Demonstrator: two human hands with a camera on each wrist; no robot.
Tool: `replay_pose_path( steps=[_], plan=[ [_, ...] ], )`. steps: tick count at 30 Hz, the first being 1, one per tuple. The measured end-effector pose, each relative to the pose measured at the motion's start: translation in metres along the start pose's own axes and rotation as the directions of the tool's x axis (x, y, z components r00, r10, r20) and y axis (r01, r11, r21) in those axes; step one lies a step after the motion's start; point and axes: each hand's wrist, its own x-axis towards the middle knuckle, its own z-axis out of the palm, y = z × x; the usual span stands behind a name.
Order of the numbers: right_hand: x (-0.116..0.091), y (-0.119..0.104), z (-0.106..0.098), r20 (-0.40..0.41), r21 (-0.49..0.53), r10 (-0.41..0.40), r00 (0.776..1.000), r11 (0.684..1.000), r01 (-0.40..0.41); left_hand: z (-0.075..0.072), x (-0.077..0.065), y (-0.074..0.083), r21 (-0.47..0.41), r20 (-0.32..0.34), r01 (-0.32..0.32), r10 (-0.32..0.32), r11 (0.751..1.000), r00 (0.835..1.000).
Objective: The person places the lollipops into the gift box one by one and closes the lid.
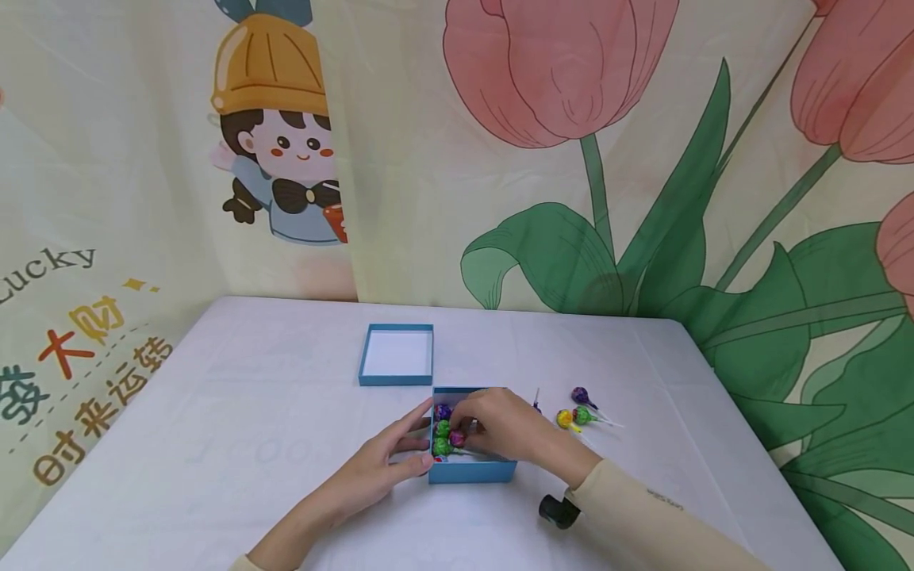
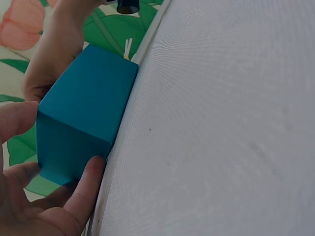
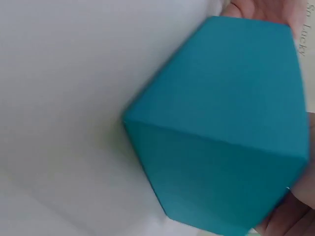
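A blue open-topped box [image 1: 473,473] stands on the table with several wrapped lollipops along its left side, among them green ones [image 1: 443,446] and a purple one [image 1: 443,411]. My left hand [image 1: 367,473] rests against the box's left wall, its fingers fairly straight; the left wrist view shows its fingertips touching the blue side [image 2: 74,142]. Reaching over the right wall, my right hand [image 1: 505,424] has curled fingers inside the box and pinches a magenta lollipop [image 1: 457,438]. Its fingertips are partly hidden, and the right wrist view shows mainly the box's outside [image 3: 221,93].
Behind the box lies its blue-rimmed lid [image 1: 396,381], white inside facing up. Several loose lollipops lie to the right, including a purple one [image 1: 581,396], a green one [image 1: 581,415] and a yellow one [image 1: 565,419]. A white cloth covers the table [image 1: 286,396].
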Motion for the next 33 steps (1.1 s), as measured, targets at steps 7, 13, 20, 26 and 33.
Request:
replay_pose_path(
  steps=[7, 13, 20, 26, 33],
  plan=[
    [-0.006, 0.004, -0.023, -0.004, 0.025, 0.07, 0.998, 0.997, -0.07, 0.0, -0.001, 0.001, 0.011, 0.0, -0.017, 0.017, 1.0, 1.0],
    [-0.018, 0.014, -0.034, -0.1, 0.083, 0.058, 0.993, 0.995, -0.05, -0.001, -0.001, 0.004, 0.001, 0.001, -0.007, 0.007, 1.0, 1.0],
    [-0.029, 0.025, -0.037, -0.186, 0.071, 0.044, 0.982, 0.997, -0.031, -0.001, -0.002, 0.005, 0.003, -0.004, -0.008, 0.008, 1.0, 1.0],
    [-0.036, 0.03, -0.039, -0.188, 0.065, 0.071, 0.98, 0.996, -0.059, -0.002, -0.003, 0.004, 0.014, -0.007, -0.018, 0.018, 1.0, 1.0],
    [-0.047, 0.039, -0.04, -0.18, 0.056, 0.139, 0.974, 0.99, -0.131, 0.0, -0.001, 0.002, 0.016, -0.017, 0.0, 0.0, 1.0, 1.0]
  ],
)
